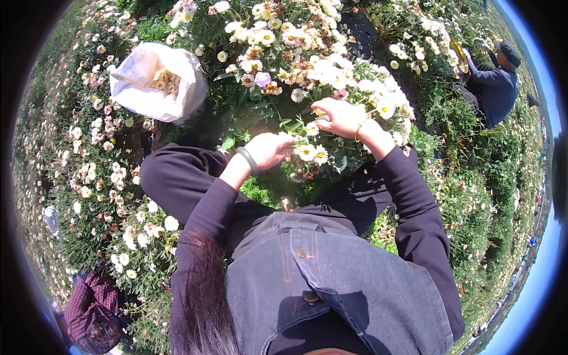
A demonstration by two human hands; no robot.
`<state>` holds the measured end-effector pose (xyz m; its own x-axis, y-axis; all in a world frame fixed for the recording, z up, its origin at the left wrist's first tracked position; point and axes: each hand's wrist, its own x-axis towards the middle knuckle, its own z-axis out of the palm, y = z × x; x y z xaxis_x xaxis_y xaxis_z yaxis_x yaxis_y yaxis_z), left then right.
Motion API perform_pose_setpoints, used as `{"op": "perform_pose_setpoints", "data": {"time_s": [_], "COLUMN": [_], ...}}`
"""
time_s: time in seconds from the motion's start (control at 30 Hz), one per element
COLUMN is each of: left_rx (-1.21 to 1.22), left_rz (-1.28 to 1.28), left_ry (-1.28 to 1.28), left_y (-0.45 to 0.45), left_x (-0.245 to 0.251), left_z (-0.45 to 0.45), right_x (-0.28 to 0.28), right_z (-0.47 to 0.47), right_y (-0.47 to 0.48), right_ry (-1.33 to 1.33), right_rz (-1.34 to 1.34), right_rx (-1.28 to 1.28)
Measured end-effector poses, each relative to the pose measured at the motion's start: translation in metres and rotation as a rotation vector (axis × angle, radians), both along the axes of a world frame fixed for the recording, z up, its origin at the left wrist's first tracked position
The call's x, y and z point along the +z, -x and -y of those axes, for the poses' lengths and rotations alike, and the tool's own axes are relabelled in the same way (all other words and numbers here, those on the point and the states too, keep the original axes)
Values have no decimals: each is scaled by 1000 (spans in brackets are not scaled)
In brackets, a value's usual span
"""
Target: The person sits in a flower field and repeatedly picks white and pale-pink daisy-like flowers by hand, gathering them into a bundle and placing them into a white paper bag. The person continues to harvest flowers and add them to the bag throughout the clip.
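White chrysanthemum-like flowers [306, 152] with yellow centres hang on leafy stems between my two hands. My left hand [268, 151], with a dark bangle at the wrist, has its fingers curled beside these blooms; its palm side is hidden, so I cannot see what it holds. Above and to the right, my right hand [339, 116] reaches in among the flowers, a thin band around its wrist. A small pale-yellow flower head [318, 112] shows between its bent fingers. A dense cluster of white blooms [333, 73] spreads just beyond this hand.
A white sack [191, 84] stands with its mouth spread at upper left, pale flower heads [166, 82] inside. A person in a dark cap [492, 88] crouches among plants at right, near a yellow basin-like object [458, 55]. Another person in a checked shirt [91, 297] is at lower left.
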<state>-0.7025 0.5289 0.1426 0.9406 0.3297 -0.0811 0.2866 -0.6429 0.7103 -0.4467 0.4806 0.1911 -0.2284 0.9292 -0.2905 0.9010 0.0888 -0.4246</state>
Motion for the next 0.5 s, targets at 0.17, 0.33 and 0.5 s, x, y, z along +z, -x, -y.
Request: {"op": "perform_pose_setpoints", "data": {"time_s": [0.17, 0.33, 0.5], "left_rx": [469, 837, 619], "left_rz": [269, -78, -370], "left_ry": [724, -299, -628], "left_y": [64, 152, 103], "left_x": [32, 43, 83], "left_z": [27, -24, -20], "right_x": [-17, -21, -18], "right_z": [0, -5, 0], "right_y": [3, -10, -17], "right_ry": [85, 45, -146], "right_rz": [71, 65, -14], "right_rx": [147, 140, 11]}}
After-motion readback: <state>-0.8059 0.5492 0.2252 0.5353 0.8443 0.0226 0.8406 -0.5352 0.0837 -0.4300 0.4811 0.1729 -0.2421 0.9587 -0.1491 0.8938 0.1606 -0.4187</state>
